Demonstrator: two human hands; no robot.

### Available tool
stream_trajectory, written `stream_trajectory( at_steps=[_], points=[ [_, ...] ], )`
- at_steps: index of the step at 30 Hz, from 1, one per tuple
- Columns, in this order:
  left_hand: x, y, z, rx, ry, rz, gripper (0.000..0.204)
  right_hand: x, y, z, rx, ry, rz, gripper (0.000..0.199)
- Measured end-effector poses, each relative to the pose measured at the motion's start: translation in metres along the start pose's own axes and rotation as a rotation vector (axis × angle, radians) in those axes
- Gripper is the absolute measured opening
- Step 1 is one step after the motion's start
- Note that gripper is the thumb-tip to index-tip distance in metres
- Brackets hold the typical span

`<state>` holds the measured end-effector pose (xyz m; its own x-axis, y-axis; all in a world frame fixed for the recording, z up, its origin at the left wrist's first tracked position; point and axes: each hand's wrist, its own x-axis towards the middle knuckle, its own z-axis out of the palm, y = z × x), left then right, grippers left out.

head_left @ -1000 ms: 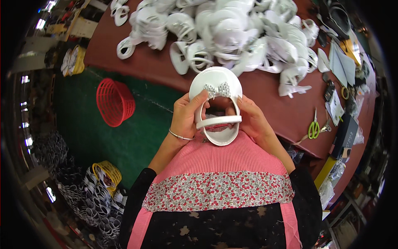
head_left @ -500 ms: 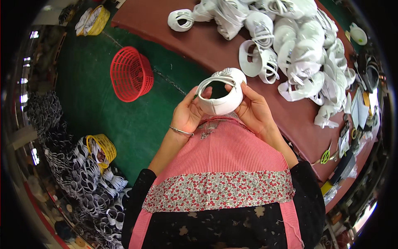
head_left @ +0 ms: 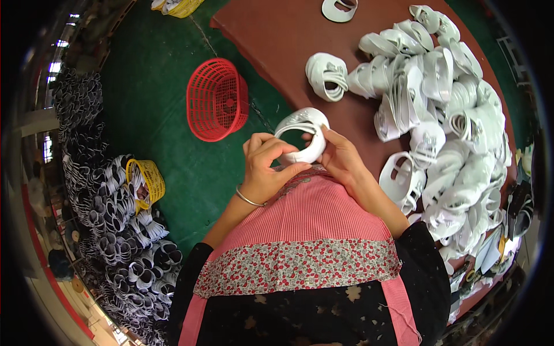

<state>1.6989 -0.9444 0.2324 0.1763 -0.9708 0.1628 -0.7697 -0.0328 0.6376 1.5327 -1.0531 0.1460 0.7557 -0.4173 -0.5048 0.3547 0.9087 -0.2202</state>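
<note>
In front of my apron I hold a white shoe upper (head_left: 315, 116), its round opening facing up toward me. My left hand (head_left: 261, 167) is closed on the near left part of its rim, thumb and fingers pinching the edge. On the right side, my right hand (head_left: 341, 157) grips the upper with the thumb on top and the other fingers underneath, partly hidden. Nearest to it on the brown-red table (head_left: 277, 46) is a small stack of white uppers (head_left: 326, 75).
A large heap of white shoe uppers (head_left: 438, 127) covers the table's right part. On the green floor (head_left: 190, 179) stands a red basket (head_left: 193, 109). Farther left, a yellow basket (head_left: 156, 181) stands beside a long pile of dark and white uppers (head_left: 115, 248).
My left hand has gone from cradling the side to pinching the near rim, and the upper has turned somewhat. The view has shifted, showing more of the heap.
</note>
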Motion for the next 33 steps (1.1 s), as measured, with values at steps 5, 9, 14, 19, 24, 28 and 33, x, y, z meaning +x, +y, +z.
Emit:
stream_trajectory(
  at_steps=[5,9,14,19,24,28,33],
  points=[
    [0.056,-0.09,0.019,0.191,-0.097,0.045,0.028,0.09,-0.015,-0.056,-1.365,0.509,-0.813,0.023],
    [0.146,-0.175,0.031,0.298,0.039,0.17,0.024,0.137,-0.021,-0.121,-1.025,0.856,-0.712,0.031],
    [0.252,-0.281,0.069,0.341,0.063,0.325,0.021,0.142,-0.034,-0.102,-0.618,0.819,-0.312,0.038],
    [0.318,-0.364,0.094,0.328,-0.01,0.226,0.02,0.157,-0.018,-0.072,-0.386,0.796,-0.353,0.04],
    [0.329,-0.313,0.1,0.252,0.039,0.331,0.042,0.163,0.004,-0.04,-0.282,0.989,-0.531,0.033],
    [0.326,-0.28,0.09,-0.332,-0.535,-0.083,0.035,0.184,0.004,0.011,-0.164,1.113,-0.716,0.029],
    [0.287,-0.234,0.092,-0.848,-1.12,-0.679,0.057,0.18,0.033,0.038,-0.15,1.198,-0.835,0.025]
  ],
)
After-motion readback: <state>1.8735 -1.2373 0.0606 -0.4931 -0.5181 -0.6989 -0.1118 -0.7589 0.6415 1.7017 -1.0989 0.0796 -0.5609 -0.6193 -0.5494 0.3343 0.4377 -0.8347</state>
